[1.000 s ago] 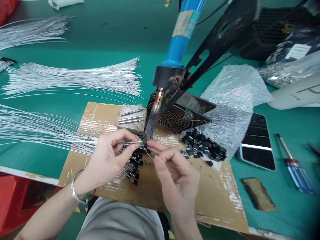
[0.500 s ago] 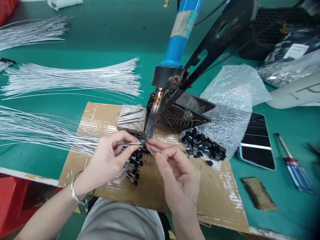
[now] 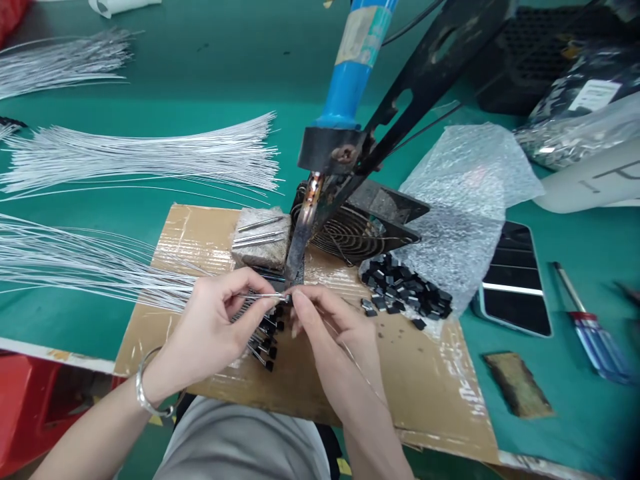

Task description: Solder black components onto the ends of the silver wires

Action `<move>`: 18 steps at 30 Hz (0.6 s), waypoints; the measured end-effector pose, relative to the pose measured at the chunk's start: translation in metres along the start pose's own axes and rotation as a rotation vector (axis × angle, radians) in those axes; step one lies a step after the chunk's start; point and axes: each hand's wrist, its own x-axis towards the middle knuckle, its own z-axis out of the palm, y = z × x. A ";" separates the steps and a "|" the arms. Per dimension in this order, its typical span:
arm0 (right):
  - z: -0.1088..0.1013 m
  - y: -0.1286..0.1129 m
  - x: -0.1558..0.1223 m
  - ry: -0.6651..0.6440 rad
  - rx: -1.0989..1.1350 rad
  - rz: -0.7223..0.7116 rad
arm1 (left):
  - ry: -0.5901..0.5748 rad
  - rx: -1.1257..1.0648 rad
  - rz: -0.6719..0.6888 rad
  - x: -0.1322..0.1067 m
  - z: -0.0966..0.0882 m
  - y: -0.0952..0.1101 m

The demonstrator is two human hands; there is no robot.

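Note:
My left hand (image 3: 220,327) pinches a thin white wire (image 3: 265,296) just below the soldering iron's tip. A small metallic end, partly hidden, shows at the fingertips. My right hand (image 3: 335,340) is closed, its thumb and fingertips meeting at that same end. A thin strand of solder wire (image 3: 356,363) runs through its palm. The blue-handled soldering iron (image 3: 345,93) is clamped tip-down in a black metal bracket (image 3: 420,80). Under my left hand lie several wires with black connectors (image 3: 267,350) at their ends. Loose white wires (image 3: 100,267) trail off to the left.
A cardboard sheet (image 3: 430,387) covers the work spot. A stained block (image 3: 263,253) with metal rods and a fan (image 3: 345,233) stand behind the hands. To the right are black connector pieces (image 3: 405,287), bubble wrap (image 3: 455,180), a phone (image 3: 515,280) and a screwdriver (image 3: 595,340).
My right fingertips have closed in on the wire's end and the right hand has shifted slightly left. The wire's end now sits a little below the iron's tip.

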 end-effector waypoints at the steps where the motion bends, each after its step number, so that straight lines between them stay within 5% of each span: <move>1: 0.000 -0.002 0.001 0.005 0.041 0.022 | -0.001 0.000 0.001 -0.001 0.000 0.000; 18: 0.014 0.006 0.001 0.058 0.279 0.203 | -0.027 -0.125 -0.111 0.008 -0.003 0.008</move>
